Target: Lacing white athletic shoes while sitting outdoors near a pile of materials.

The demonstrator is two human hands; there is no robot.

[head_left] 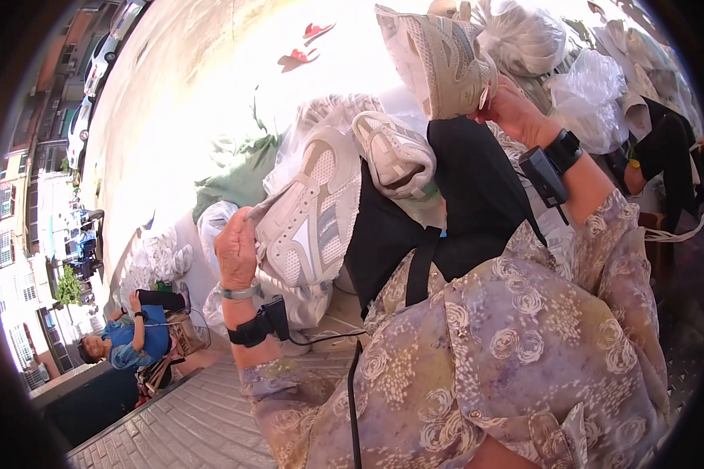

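Shoe upper (311, 223): left hand (235, 252) | second upper (446, 66): right hand (519, 116), apparently pinched

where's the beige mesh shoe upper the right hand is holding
The shoe upper is at the head view's top, right of centre, left of a white plastic bag.

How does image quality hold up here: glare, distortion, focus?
Head view throughout: glare burns out the ground near the top; fisheye distortion bends the buildings at the left; the left hand and its shoe upper look fairly sharp; the lower right edge falls dark.
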